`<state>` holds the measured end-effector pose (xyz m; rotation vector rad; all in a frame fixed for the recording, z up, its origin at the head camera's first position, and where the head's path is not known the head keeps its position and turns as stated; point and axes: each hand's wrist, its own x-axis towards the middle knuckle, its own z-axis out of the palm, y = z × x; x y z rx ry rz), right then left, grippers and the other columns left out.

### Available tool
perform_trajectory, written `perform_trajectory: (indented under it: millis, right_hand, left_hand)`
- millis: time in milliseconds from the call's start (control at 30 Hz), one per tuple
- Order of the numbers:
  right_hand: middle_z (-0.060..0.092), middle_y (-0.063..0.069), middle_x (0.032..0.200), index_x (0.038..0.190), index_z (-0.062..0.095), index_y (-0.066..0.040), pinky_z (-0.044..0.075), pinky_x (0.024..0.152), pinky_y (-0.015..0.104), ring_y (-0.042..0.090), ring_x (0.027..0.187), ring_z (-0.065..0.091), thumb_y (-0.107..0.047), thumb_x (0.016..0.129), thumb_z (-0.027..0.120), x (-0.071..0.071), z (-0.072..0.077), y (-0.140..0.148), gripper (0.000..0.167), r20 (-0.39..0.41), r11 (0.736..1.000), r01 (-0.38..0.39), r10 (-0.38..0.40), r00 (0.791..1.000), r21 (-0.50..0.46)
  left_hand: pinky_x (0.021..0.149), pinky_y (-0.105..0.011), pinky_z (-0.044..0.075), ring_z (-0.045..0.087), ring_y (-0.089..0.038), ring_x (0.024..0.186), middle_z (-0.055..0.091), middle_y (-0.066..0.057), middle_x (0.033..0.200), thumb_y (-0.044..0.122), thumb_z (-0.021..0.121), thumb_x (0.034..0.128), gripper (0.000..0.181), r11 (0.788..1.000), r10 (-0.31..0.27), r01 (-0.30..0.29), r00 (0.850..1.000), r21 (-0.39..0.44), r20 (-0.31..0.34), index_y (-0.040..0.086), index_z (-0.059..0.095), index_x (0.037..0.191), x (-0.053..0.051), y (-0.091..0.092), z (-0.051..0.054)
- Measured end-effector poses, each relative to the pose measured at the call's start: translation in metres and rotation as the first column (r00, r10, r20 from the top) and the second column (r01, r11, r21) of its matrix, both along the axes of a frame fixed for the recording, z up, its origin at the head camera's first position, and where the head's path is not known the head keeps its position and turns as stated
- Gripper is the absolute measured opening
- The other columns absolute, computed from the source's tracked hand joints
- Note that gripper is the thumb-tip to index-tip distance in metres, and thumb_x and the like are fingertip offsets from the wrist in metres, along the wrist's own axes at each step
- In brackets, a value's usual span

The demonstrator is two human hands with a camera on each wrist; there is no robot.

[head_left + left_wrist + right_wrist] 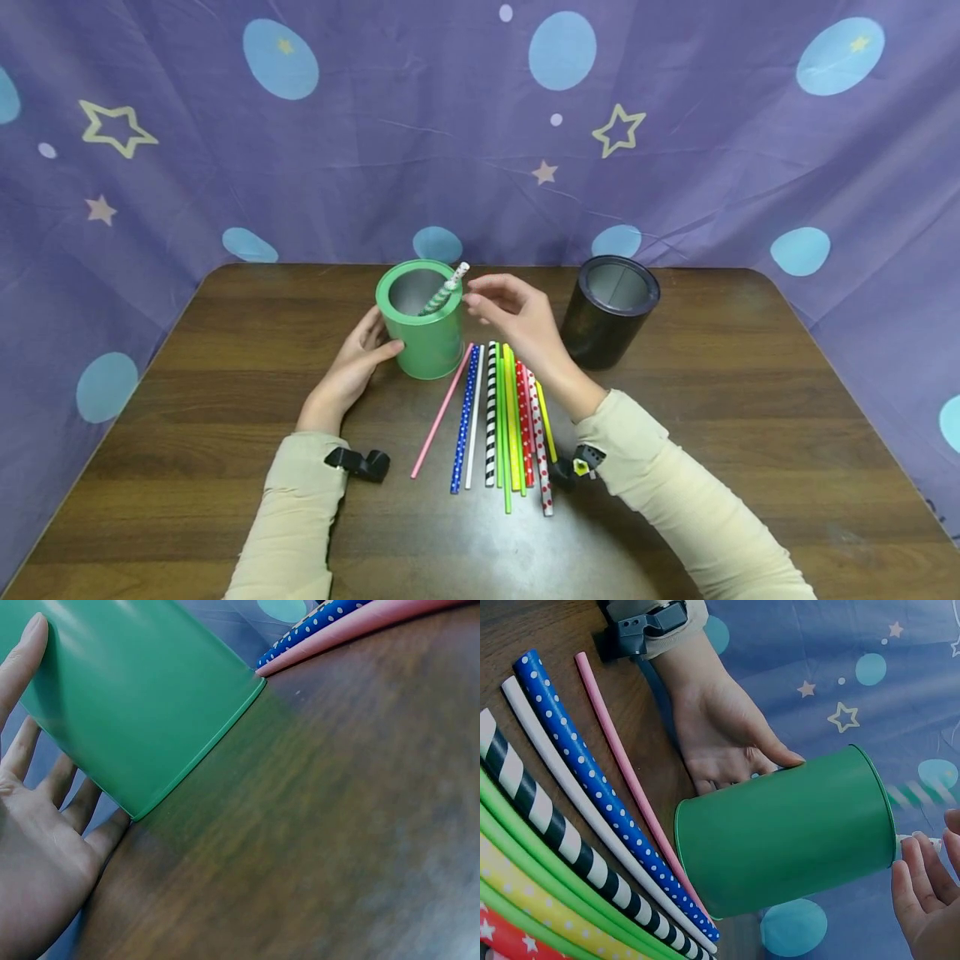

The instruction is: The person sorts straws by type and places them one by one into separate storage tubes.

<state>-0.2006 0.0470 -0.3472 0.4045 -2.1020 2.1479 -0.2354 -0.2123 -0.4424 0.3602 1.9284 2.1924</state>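
My left hand point(348, 367) grips the side of an upright green can point(429, 346), its thumb on the near side and its fingers around the left. In the left wrist view, that hand point(45, 855) shows its fingers partly behind the can point(142, 697). A green-and-white striped straw point(437, 301) and a white spotted straw point(460, 272) lean against the can's right rim. Beside that rim, my right hand point(528, 333) has loosely bent fingers, holding nothing; the right wrist view shows it point(934, 904) close to the straws' ends.
Several straws lie roughly side by side in front of the cans, including a pink one point(442, 412), a blue dotted one point(465, 421) and a black-and-white striped one point(491, 417). A black can point(606, 329) stands at the back right of the wooden table point(720, 417), near the patterned curtain point(480, 150).
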Motion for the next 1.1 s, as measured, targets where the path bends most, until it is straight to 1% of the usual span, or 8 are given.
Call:
perform_trajectory:
  millis: [67, 200, 300, 467, 600, 700, 867, 1100]
  right_hand:
    - [0.071, 0.015, 0.1, 0.114, 0.066, 0.006, 0.056, 0.08, 0.042, 0.026, 0.087, 0.068, -0.005, 0.092, 0.069, 0.001, -0.001, 0.003, 0.025, -0.009, 1.0, 0.002, -0.002, 1.0, 0.02]
    - [0.071, 0.014, 0.101, 0.114, 0.066, 0.003, 0.056, 0.078, 0.033, 0.019, 0.086, 0.068, -0.008, 0.093, 0.069, 0.004, -0.005, 0.011, 0.024, 0.005, 0.999, -0.011, 0.01, 1.0, 0.045]
    - [0.07, 0.013, 0.102, 0.114, 0.066, 0.002, 0.056, 0.079, 0.031, 0.027, 0.089, 0.067, -0.009, 0.093, 0.069, 0.008, -0.009, 0.018, 0.024, 0.034, 0.999, -0.022, 0.021, 0.999, 0.049]
    - [0.07, 0.015, 0.101, 0.113, 0.067, 0.001, 0.056, 0.084, 0.038, 0.04, 0.096, 0.066, -0.01, 0.094, 0.068, 0.017, -0.015, 0.03, 0.022, 0.074, 0.994, -0.014, 0.007, 0.997, 0.105]
    - [0.071, 0.014, 0.1, 0.111, 0.068, 0.0, 0.056, 0.081, 0.036, 0.033, 0.091, 0.067, -0.012, 0.093, 0.07, 0.024, -0.022, 0.039, 0.022, 0.096, 0.976, 0.013, -0.034, 0.995, 0.218]
    - [0.071, 0.014, 0.101, 0.109, 0.069, 0.001, 0.056, 0.078, 0.037, 0.031, 0.088, 0.067, -0.01, 0.092, 0.071, 0.029, -0.03, 0.045, 0.021, 0.115, 0.964, 0.02, -0.052, 0.992, 0.264]
    - [0.07, 0.016, 0.096, 0.11, 0.067, 0.006, 0.057, 0.077, 0.04, 0.032, 0.085, 0.067, -0.006, 0.091, 0.07, 0.035, -0.043, 0.055, 0.023, 0.151, 0.955, 0.006, -0.054, 0.987, 0.297]
    - [0.07, 0.013, 0.092, 0.108, 0.068, 0.005, 0.057, 0.071, 0.034, 0.022, 0.079, 0.066, -0.008, 0.09, 0.071, 0.042, -0.056, 0.065, 0.022, 0.181, 0.926, -0.002, -0.072, 0.981, 0.378]
  left_hand:
    - [0.12, -0.047, 0.01, 0.012, -0.026, 0.15, 0.014, -0.012, 0.164, 0.0, 0.06, 0.0945, 0.079, 1.0, -0.003, 0.003, 1.0, 0.004, 0.003, 0.006, 0.014, 0.159, 0.0, 0.0, -0.001]
    - [0.12, -0.046, 0.009, 0.013, -0.026, 0.149, 0.014, -0.012, 0.164, -0.002, 0.058, 0.0944, 0.079, 1.0, -0.006, 0.006, 1.0, 0.015, 0.009, 0.007, 0.013, 0.159, 0.001, 0.0, -0.003]
    - [0.12, -0.046, 0.01, 0.013, -0.026, 0.149, 0.015, -0.012, 0.164, -0.002, 0.058, 0.0943, 0.079, 1.0, -0.005, 0.005, 1.0, 0.024, 0.007, 0.006, 0.014, 0.159, 0.001, -0.001, -0.003]
    - [0.12, -0.047, 0.009, 0.013, -0.027, 0.149, 0.015, -0.012, 0.164, 0.0, 0.06, 0.0946, 0.079, 1.0, -0.008, 0.008, 1.0, 0.019, 0.004, 0.007, 0.014, 0.159, 0.001, -0.001, -0.003]
    - [0.12, -0.048, 0.009, 0.011, -0.027, 0.15, 0.014, -0.012, 0.164, 0.002, 0.061, 0.0952, 0.079, 1.0, -0.009, 0.009, 1.0, 0.005, 0.001, 0.008, 0.014, 0.159, 0.001, -0.002, -0.003]
    - [0.12, -0.048, 0.008, 0.011, -0.027, 0.15, 0.015, -0.012, 0.164, 0.002, 0.061, 0.095, 0.079, 1.0, -0.007, 0.007, 1.0, 0.001, -0.003, 0.008, 0.015, 0.159, 0.001, -0.001, -0.002]
    - [0.12, -0.048, 0.009, 0.012, -0.026, 0.149, 0.016, -0.012, 0.163, 0.001, 0.06, 0.0946, 0.077, 1.0, -0.005, 0.005, 1.0, 0.007, -0.001, 0.008, 0.017, 0.158, 0.001, 0.0, -0.001]
    - [0.119, -0.049, 0.008, 0.012, -0.027, 0.149, 0.016, -0.012, 0.163, 0.0, 0.059, 0.0953, 0.076, 1.0, -0.005, 0.005, 1.0, 0.002, -0.003, 0.008, 0.017, 0.158, 0.001, 0.0, 0.0]
